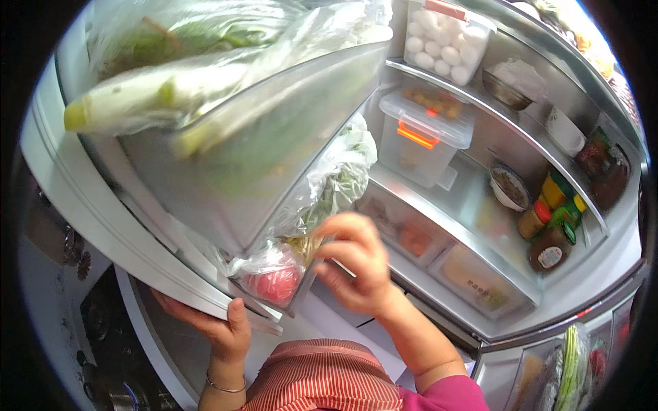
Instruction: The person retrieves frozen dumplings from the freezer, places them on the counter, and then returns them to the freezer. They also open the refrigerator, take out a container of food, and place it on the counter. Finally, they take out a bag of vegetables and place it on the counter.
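Observation:
My left hand (218, 323) grips the bottom edge of the open refrigerator door (128, 241), thumb on the inner side. Blurred by motion, my right hand (357, 262) has its fingers bent at the lower door bin (303, 295). Its fingertips are beside clear-bagged leafy greens (336, 192) and a yellowish bundle (303, 246). Whether they pinch anything cannot be made out. A red round item (272, 282) in clear plastic lies at that bin's near end. The upper translucent door bin (267, 169) holds thick white-green stalks (154, 95) in plastic, which stick out over its rim.
Inside the refrigerator, a lidded box of eggs (442, 46) stands on the upper shelf. Below are a clear box with orange latches (424, 138), a bowl (509, 187) and several jars (552, 251). Drawers (470, 282) sit underneath. Another open door (514, 380) holds bagged green stalks (568, 365).

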{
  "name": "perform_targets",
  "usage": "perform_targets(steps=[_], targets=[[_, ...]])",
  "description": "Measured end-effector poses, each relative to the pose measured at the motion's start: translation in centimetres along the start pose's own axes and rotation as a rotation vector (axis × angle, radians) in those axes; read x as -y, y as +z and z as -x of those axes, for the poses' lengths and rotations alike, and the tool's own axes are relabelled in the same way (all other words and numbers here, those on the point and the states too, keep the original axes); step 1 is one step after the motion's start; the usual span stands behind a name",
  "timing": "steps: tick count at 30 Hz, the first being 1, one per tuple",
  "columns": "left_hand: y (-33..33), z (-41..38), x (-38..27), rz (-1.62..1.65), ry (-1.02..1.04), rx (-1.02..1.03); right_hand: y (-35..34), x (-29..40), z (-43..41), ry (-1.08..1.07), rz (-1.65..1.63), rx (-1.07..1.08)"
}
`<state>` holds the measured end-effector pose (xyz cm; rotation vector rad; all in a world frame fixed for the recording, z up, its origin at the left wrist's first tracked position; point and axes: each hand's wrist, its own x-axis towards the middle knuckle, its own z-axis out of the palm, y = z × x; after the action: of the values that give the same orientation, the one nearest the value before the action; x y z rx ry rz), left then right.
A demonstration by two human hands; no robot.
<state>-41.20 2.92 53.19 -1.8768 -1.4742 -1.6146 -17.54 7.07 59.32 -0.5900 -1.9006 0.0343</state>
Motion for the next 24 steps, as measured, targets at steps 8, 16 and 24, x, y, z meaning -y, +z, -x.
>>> perform_targets(steps=[8, 16, 24], targets=[[-1.4, -0.9, -1.2, 0.012, 0.004, 0.063, 0.5, -0.4, -8.1, 0.182, 0.586, 0.058], [-2.4, -2.5, -1.3, 0.008, -0.048, 0.013, 1.5, -4.5, -7.9, 0.511, -0.086, -0.427], [-3.5, -2.6, -3.3, -0.160, -0.041, -0.069, -1.8, -8.0, -7.8, 0.628, -1.312, -0.891]])
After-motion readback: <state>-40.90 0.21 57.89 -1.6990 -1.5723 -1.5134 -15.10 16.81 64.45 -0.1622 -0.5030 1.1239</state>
